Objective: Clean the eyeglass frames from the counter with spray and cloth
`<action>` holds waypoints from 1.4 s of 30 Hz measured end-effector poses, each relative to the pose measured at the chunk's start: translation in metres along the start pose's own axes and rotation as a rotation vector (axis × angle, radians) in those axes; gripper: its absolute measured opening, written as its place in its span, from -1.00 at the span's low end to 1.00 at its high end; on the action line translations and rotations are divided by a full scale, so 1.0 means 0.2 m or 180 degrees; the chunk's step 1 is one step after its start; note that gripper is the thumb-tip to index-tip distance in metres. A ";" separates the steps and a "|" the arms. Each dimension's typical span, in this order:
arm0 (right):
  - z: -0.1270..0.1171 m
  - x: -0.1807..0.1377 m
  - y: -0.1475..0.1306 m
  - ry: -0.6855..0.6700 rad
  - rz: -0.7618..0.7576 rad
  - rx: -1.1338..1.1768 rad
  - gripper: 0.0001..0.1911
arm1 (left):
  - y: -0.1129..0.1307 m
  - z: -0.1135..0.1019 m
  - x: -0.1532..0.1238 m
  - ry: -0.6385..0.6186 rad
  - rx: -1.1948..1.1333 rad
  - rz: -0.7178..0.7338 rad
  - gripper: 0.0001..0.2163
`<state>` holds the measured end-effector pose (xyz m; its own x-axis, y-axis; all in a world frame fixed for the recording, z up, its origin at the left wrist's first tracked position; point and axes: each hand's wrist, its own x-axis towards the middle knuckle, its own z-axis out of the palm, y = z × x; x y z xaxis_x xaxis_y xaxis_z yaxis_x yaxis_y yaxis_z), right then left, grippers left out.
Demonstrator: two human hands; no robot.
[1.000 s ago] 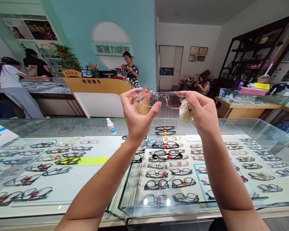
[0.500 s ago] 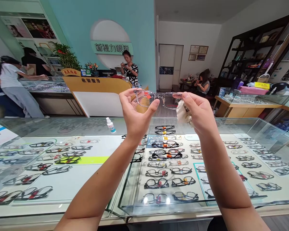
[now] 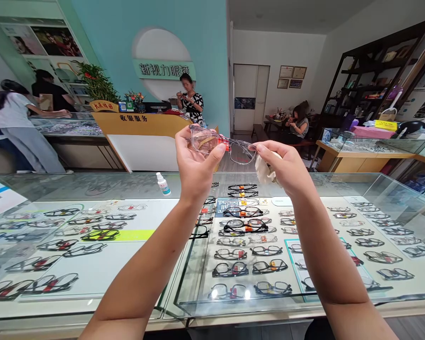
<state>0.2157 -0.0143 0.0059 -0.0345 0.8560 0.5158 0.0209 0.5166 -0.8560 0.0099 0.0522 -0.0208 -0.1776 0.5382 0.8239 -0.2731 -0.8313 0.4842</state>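
Note:
A pair of clear-framed glasses (image 3: 241, 152) with a red tag near the bridge is held up above the glass counter, tilted down to the right. My left hand (image 3: 197, 163) grips its left side, thumb near the bridge and fingers behind the lens. At the right end, my right hand (image 3: 285, 165) pinches the frame between thumb and finger. A pale cleaning cloth (image 3: 265, 171) hangs from that same hand, partly hidden by it. Beyond my left forearm, a small white spray bottle (image 3: 163, 184) stands on the counter.
Under the glass display counter (image 3: 127, 264) lie several rows of glasses (image 3: 245, 226). A reception desk (image 3: 145, 141) stands behind it, with a person (image 3: 191, 101) there. Others are at a left counter, and one person (image 3: 299, 123) sits at the back right.
The glasses have turned from nearly level to sloping down on the right, and the red tag now shows by the bridge. My right hand and the cloth have shifted slightly left.

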 end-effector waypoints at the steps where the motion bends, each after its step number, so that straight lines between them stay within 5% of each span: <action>1: 0.00 0.00 0.00 -0.0012 -0.0035 -0.0037 -0.49 | 0.00 0.00 0.01 -0.0008 -0.0118 -0.0070 -0.28; 11: 0.07 0.00 0.04 0.0169 -0.0460 -0.0480 -0.53 | 0.02 -0.01 0.01 -0.0180 -0.0826 -0.0752 -0.41; 22: 0.08 -0.02 0.01 -0.0170 -0.0347 -0.0588 -0.71 | 0.03 -0.06 0.06 -0.0491 -0.0591 -0.0877 -0.45; 34: 0.08 -0.02 0.01 -0.0192 -0.0308 -0.0580 -0.67 | 0.09 -0.06 0.05 -0.1116 -0.0457 -0.1361 -0.44; 42: 0.08 -0.01 0.02 -0.0491 -0.0371 -0.0589 -0.53 | 0.09 -0.05 0.04 -0.1089 -0.0373 -0.1414 -0.49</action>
<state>0.2002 -0.0150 0.0007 -0.1989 0.7848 0.5869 0.1898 0.6184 -0.7626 -0.0048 0.0432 -0.0090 0.2891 0.7407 0.6065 -0.3579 -0.5040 0.7861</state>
